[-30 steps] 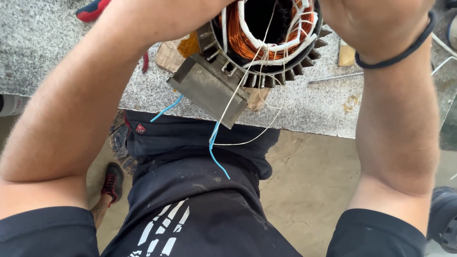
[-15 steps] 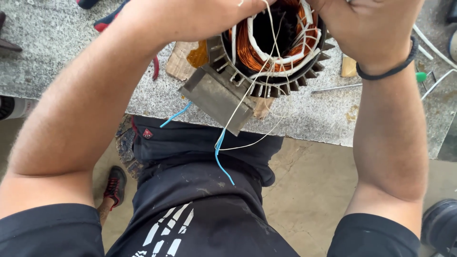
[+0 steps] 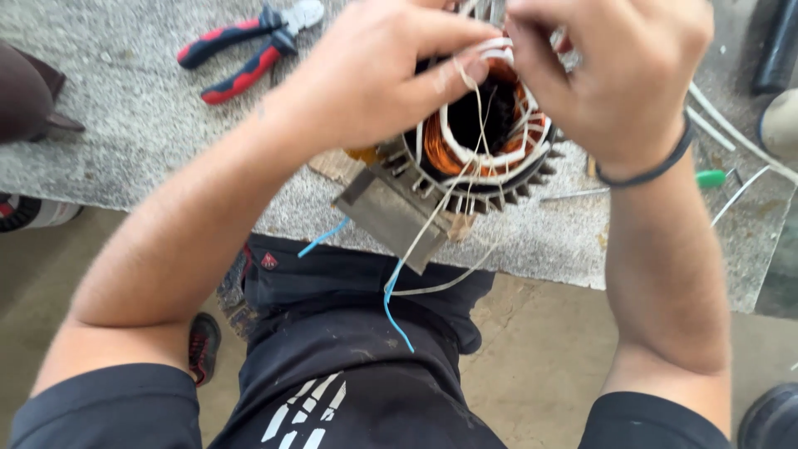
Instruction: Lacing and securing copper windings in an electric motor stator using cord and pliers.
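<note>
One pair of red-handled pliers (image 3: 249, 46) lies at the far left of the grey stone bench (image 3: 125, 141). One finned motor stator (image 3: 465, 166) with copper windings sits at the bench's near edge. Above it, the left hand (image 3: 374, 75) and right hand (image 3: 615, 75) each pinch pale lacing cord (image 3: 478, 100) in a tight grip, covering the stator's top. One green-handled screwdriver (image 3: 706, 179) lies to the right.

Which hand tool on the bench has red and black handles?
The pliers at upper left, lying beyond the left hand. The other tool, a screwdriver near the right hand's wrist, has a green handle.
</note>
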